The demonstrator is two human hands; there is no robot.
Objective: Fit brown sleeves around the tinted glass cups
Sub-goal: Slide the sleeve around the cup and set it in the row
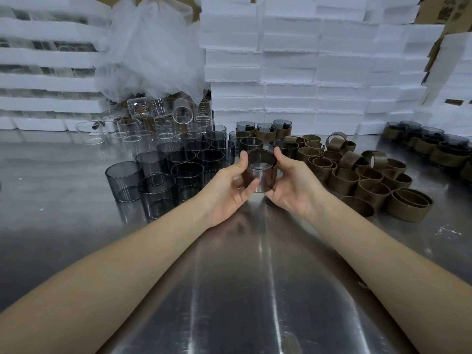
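head: tinted cup [261,185], steel table [229,277] (foam [288,80] behind)

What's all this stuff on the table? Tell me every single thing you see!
held cup: one, grey glass with a brown sleeve round it, between both hands
tinted glass cups: many, smoky grey, bare, left of the hands
clear glass cups: several, see-through, back left
brown sleeves: a big pile, brown, right of the hands
sleeved cups: three at the back middle, more far right, grey and brown
foam blocks: many, white, stacked behind
plastic wrap: one heap, whitish, back left
table: one, shiny metal, under everything
left hand: one, grips the held cup
right hand: one, grips the held cup
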